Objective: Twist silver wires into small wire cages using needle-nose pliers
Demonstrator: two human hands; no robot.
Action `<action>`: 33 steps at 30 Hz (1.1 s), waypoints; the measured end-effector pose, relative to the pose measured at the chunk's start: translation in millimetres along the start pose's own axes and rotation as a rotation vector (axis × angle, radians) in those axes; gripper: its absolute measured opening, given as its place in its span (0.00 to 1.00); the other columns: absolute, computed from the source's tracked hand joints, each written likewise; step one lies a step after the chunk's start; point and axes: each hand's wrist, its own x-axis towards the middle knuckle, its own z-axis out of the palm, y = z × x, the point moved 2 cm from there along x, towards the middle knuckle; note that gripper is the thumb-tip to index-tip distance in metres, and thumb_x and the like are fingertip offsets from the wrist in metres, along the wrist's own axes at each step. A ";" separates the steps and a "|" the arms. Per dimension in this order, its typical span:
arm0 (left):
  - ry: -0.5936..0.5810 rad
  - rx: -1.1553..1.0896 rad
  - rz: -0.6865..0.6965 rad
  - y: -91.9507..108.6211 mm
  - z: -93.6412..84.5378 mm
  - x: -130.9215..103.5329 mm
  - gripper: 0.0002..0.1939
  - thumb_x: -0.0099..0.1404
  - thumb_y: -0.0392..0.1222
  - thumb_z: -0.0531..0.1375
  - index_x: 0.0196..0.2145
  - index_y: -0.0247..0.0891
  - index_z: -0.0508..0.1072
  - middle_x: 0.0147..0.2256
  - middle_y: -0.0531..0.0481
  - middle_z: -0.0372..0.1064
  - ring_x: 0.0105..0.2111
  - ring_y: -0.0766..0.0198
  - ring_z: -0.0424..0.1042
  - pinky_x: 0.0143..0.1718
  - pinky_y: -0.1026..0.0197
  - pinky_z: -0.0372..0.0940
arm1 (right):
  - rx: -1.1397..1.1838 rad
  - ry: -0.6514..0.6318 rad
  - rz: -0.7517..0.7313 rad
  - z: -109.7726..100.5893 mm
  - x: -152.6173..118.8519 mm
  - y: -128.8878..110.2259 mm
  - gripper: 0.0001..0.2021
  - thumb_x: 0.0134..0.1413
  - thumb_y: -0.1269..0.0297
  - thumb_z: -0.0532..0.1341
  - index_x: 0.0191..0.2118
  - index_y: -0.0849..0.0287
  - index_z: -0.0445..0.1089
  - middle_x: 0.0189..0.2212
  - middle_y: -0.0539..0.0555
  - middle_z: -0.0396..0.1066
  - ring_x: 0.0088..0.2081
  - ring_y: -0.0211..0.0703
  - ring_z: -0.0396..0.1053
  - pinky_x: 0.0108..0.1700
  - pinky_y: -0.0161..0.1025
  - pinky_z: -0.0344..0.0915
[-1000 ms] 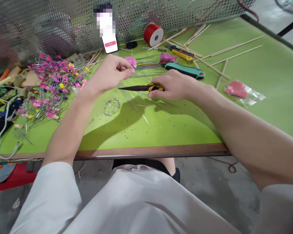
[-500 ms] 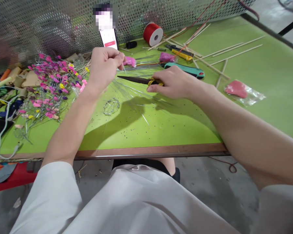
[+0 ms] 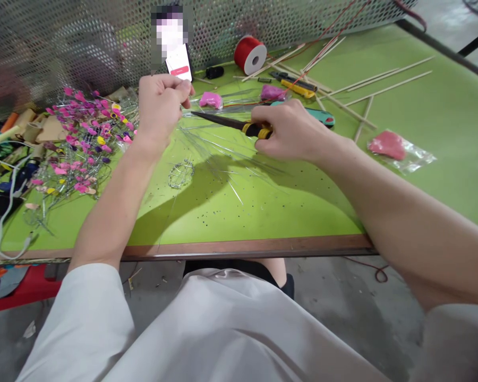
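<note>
My left hand (image 3: 159,103) is closed in a pinch at the near side of the phone, on a thin wire that hardly shows. In my right hand (image 3: 290,130) is a pair of long-nose pliers (image 3: 231,122) with black and yellow handles. Its dark jaws point left, their tip just short of my left fingers. Under both hands, loose silver wires (image 3: 211,140) fan out over the green tabletop (image 3: 302,212). A small ring of twisted wire (image 3: 181,174) lies nearer to me, with tiny dark bits scattered beside it.
Wire stems with pink, purple and yellow tips (image 3: 83,138) are heaped on the left. A phone (image 3: 179,63) leans on the perforated metal screen. Behind are a red ribbon spool (image 3: 250,55), pink clay packets (image 3: 211,100), cutters (image 3: 297,87) and wooden sticks (image 3: 382,87). A bagged pink lump (image 3: 387,145) lies right.
My left hand has shifted slightly left, uncovering more of the pink packet. The pliers have risen a little at the tip, and my right hand has moved slightly right.
</note>
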 end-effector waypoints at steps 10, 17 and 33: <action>0.230 -0.029 0.157 -0.7 -22.0 17.9 0.14 0.68 0.53 0.69 0.29 0.45 0.77 0.24 0.54 0.66 0.25 0.69 0.60 0.26 0.56 0.46 | -0.051 0.061 0.142 -5.3 2.1 -2.0 0.12 0.42 0.73 0.60 0.32 0.53 0.57 0.26 0.50 0.58 0.30 0.42 0.52 0.38 0.45 0.54; -0.049 0.144 -0.043 17.9 -0.1 -11.1 0.24 0.69 0.66 0.65 0.48 0.45 0.82 0.25 0.51 0.68 0.29 0.64 0.74 0.27 0.62 0.58 | -0.096 -0.122 0.077 -10.2 -1.5 -1.1 0.15 0.46 0.78 0.61 0.30 0.53 0.55 0.25 0.51 0.60 0.30 0.42 0.54 0.38 0.44 0.52; -0.418 0.821 0.089 -1.9 13.6 -20.6 0.08 0.60 0.42 0.67 0.30 0.37 0.86 0.24 0.51 0.68 0.28 0.67 0.62 0.35 0.58 0.50 | -0.245 -0.232 0.369 -5.0 -3.5 42.2 0.20 0.56 0.63 0.74 0.27 0.57 0.61 0.25 0.51 0.63 0.29 0.34 0.54 0.37 0.46 0.49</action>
